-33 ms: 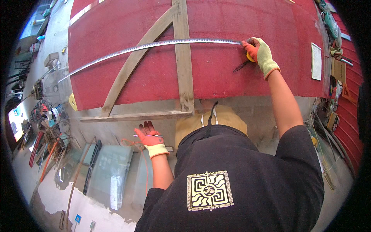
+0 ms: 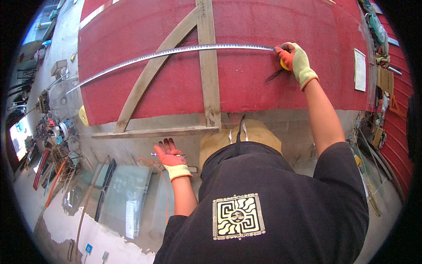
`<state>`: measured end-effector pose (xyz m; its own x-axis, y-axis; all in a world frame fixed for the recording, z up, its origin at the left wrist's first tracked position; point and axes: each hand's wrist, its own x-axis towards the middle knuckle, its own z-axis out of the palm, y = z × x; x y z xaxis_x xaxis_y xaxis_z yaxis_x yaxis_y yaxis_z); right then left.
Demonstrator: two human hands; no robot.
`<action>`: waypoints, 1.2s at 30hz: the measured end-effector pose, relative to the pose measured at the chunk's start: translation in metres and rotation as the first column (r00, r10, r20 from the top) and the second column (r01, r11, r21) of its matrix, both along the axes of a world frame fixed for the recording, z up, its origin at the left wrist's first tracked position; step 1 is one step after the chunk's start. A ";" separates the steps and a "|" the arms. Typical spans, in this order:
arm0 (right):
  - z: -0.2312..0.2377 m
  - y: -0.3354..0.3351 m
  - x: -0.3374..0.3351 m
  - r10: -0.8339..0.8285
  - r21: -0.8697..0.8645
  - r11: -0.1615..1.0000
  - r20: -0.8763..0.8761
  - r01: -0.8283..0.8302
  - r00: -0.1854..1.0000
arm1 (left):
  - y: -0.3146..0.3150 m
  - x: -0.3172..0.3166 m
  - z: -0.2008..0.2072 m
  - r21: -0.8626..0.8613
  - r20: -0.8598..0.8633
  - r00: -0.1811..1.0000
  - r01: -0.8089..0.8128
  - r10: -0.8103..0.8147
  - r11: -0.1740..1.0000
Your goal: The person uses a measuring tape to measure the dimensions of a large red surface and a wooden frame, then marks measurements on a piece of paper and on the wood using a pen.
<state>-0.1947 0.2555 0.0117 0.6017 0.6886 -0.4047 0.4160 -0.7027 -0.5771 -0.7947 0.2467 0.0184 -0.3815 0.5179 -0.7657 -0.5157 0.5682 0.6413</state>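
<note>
Stretching the tape (image 2: 176,49), we'd keep it taut, flat & sq. to the upright (image 2: 209,79), read from above. It's over the red top (image 2: 263,90), crossing upright & brace (image 2: 147,83); long axis approx. L–R, free end pointing L. Our R hand (image 2: 298,62): curled round the case (image 2: 284,65). L hand (image 2: 168,160): fingers spread, pen (image 2: 180,155) held by thumb.

Glass panes (image 2: 121,193) appear left, brown cardboard (image 2: 385,80) right.
</note>
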 end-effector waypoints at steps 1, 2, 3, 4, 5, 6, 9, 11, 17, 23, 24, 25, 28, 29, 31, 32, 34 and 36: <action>0.001 -0.001 -0.001 0.009 0.001 1.000 0.024 -0.009 1.000 | 0.004 0.004 0.007 0.003 -0.027 0.998 0.065 -0.065 0.998; 0.003 0.000 -0.002 0.021 0.006 1.000 0.049 -0.021 0.999 | 0.009 0.009 0.012 0.007 -0.055 0.990 0.127 -0.126 0.992; 0.005 0.000 -0.003 0.032 0.010 0.999 0.073 -0.032 0.997 | 0.015 0.013 0.018 0.008 -0.084 0.979 0.188 -0.187 0.982; 0.006 0.000 -0.006 0.023 0.010 1.000 0.069 -0.024 0.997 | 0.021 0.014 0.025 -0.008 -0.084 0.968 0.237 -0.237 0.972; 0.009 0.000 -0.008 0.014 0.011 1.000 0.067 -0.015 0.998 | 0.028 0.015 0.031 -0.023 -0.081 0.955 0.285 -0.286 0.958; 0.012 0.001 -0.009 0.005 0.012 1.000 0.066 -0.006 0.998 | 0.033 0.016 0.034 -0.038 -0.078 0.939 0.333 -0.335 0.942; 0.002 -0.002 0.002 0.038 0.004 0.999 0.093 -0.038 0.995 | 0.040 0.021 0.035 -0.051 -0.077 0.945 0.314 -0.317 0.948; 0.003 -0.004 0.009 0.095 -0.041 0.995 0.090 -0.091 0.991 | 0.041 0.027 0.038 -0.042 -0.076 0.947 0.311 -0.314 0.949; 0.041 0.023 0.021 0.276 -0.088 0.949 -0.227 -0.302 0.934 | 0.031 0.012 0.023 0.102 -0.023 0.968 0.251 -0.250 0.962; 0.117 0.014 0.025 0.293 0.020 0.935 -0.606 -0.354 0.739 | 0.039 0.016 0.026 0.068 0.085 0.961 0.258 -0.264 0.964; 0.123 0.017 0.012 0.299 0.054 0.936 -0.645 -0.349 0.703 | 0.034 0.008 0.021 0.089 0.098 0.966 0.231 -0.239 0.969; 0.129 0.018 0.001 0.297 0.077 0.938 -0.680 -0.338 0.671 | 0.030 -0.001 0.014 0.107 0.120 0.968 0.208 -0.221 0.972; 0.137 0.020 -0.013 0.296 0.144 0.945 -0.754 -0.293 0.586 | 0.030 -0.001 0.013 0.069 0.160 0.971 0.168 -0.177 0.983; 0.138 0.016 -0.015 0.299 0.167 0.947 -0.772 -0.275 0.561 | 0.026 0.003 0.012 0.096 0.168 0.969 0.169 -0.183 0.981; 0.128 0.007 -0.017 0.304 0.186 0.947 -0.789 -0.263 0.534 | 0.024 0.005 0.007 0.161 0.181 0.959 0.188 -0.216 0.969; 0.129 0.002 -0.021 0.295 0.199 0.952 -0.799 -0.232 0.525 | 0.019 0.000 -0.002 0.167 0.183 0.962 0.174 -0.204 0.970; 0.130 -0.006 -0.037 0.251 0.195 0.967 -0.835 -0.162 0.490 | 0.008 -0.013 -0.028 0.148 0.177 0.980 0.067 -0.094 0.987; 0.116 -0.023 -0.035 0.207 0.197 0.978 -0.833 -0.076 0.513 | 0.002 -0.012 -0.042 0.096 0.158 0.987 -0.029 0.013 0.995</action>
